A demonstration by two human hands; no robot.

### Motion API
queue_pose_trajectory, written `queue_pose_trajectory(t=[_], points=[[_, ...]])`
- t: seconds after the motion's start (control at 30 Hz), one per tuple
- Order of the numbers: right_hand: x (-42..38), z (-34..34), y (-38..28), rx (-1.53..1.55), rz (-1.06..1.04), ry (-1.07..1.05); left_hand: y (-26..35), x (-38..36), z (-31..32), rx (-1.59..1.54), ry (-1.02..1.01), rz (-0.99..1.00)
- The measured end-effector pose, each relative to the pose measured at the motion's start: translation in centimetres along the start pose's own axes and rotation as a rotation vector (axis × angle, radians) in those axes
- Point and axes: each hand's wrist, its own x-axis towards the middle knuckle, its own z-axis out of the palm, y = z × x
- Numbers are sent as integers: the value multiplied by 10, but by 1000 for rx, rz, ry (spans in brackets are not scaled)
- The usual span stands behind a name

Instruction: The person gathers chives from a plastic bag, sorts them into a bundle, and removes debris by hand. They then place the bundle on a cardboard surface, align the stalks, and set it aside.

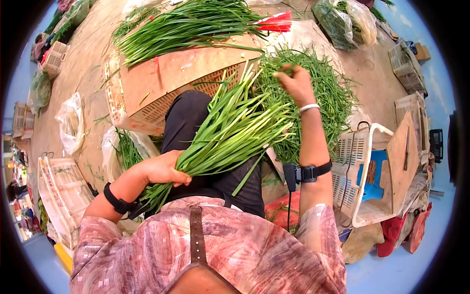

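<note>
My left hand (169,169) is closed round a bunch of garlic chives (230,127), held across my lap with the pale stem ends fanned to the upper right. The leafy ends hang down past my wrist. Farther out, my right hand (296,84) is raised over a heap of loose chive scraps (313,83), its fingers pinched together. A blurred tuft of green chive scraps shows at those fingertips. More long chives (191,27) lie on a brown board (181,63) over an upturned plastic crate, beside a bundle of red ties (274,22).
At my right stands a white crate (350,171) with a wooden board and something blue. Another white crate (68,181) is at the left. Plastic bags (71,122) lie on the floor. A filled clear bag (345,24) stands at the back right.
</note>
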Motion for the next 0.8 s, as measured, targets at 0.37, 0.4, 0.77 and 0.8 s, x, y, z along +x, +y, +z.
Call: queue_pose_trajectory(t=[0.37, 0.4, 0.77, 0.8], points=[[4, 37, -4, -555, -427, -494, 7, -18, 6, 308, 39, 16], [-5, 33, -20, -568, -280, -497, 9, -20, 7, 344, 75, 43], [-68, -4, -18, -780, -84, -463, 25, -25, 6, 614, 160, 17], [-74, -2, -15, -754, -137, -461, 27, -25, 7, 621, 162, 23]])
